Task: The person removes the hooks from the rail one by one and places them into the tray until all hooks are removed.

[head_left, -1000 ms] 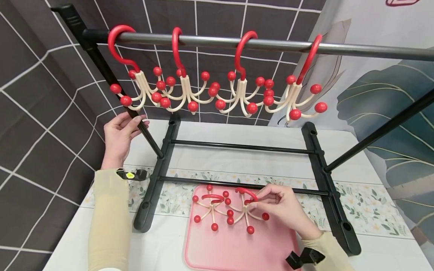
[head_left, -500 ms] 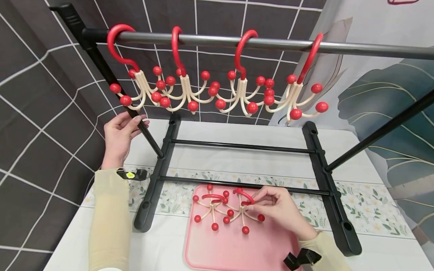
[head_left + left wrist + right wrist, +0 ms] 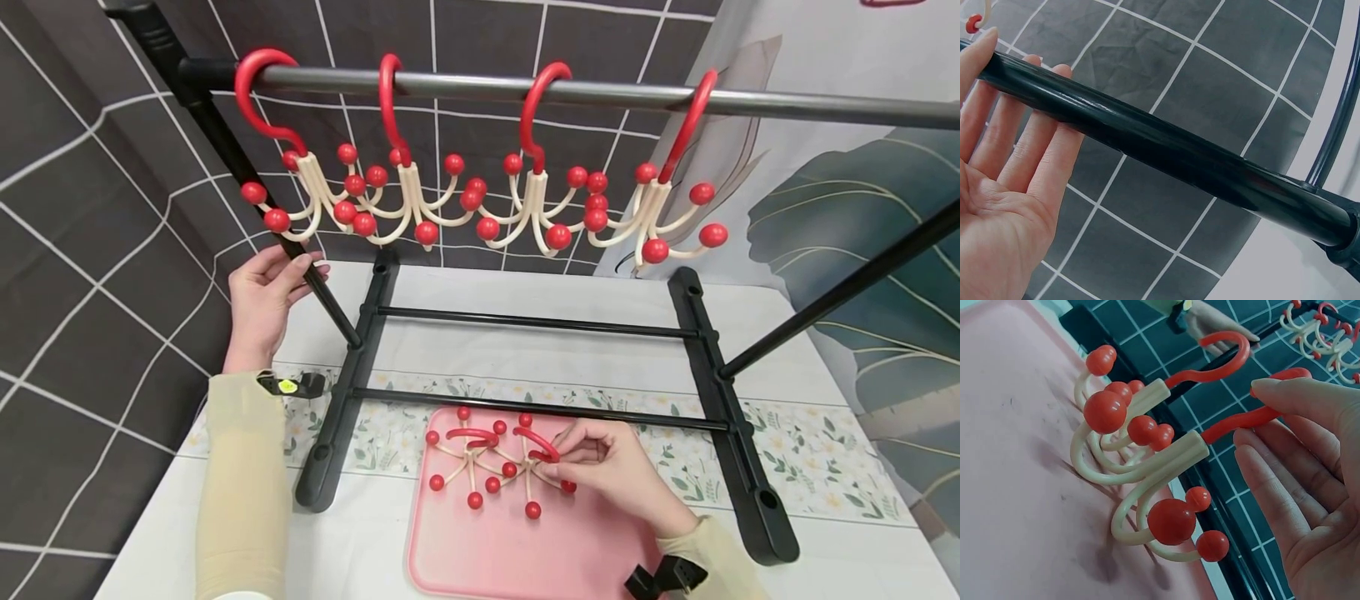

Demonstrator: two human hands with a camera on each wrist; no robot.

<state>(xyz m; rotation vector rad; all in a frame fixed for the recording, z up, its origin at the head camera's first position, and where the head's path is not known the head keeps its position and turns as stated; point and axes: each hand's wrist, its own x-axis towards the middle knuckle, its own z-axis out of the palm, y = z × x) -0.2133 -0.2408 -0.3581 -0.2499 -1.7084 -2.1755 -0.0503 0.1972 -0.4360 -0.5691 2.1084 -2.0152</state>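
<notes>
My right hand [image 3: 611, 471] pinches the red hook of a multi-prong hanger [image 3: 537, 446], cream with red ball tips, over the pink tray [image 3: 540, 558]. In the right wrist view, thumb and fingers lie either side of that hook, with the hanger's cream stem [image 3: 1179, 453] below them. Just left of it on the tray stands a matching hanger [image 3: 470, 433], their prongs overlapping. At the left, my left hand [image 3: 258, 308] holds the slanted black post [image 3: 327, 300] of a rack, thumb in front and fingers behind; the left wrist view shows the fingers [image 3: 1010, 125] passing under the post.
Along the rack's metal top bar [image 3: 465, 87] hang several matching hangers [image 3: 536, 196] in a row. Black feet [image 3: 727, 417] and two low crossbars [image 3: 525, 321] stand on the white table [image 3: 345, 550]. Dark tiled cloth [image 3: 97, 333] covers the back and left.
My right hand has shifted slightly left with the hanger, which now sits closer to its neighbour, its prongs turned a little. The left hand stays on the post.
</notes>
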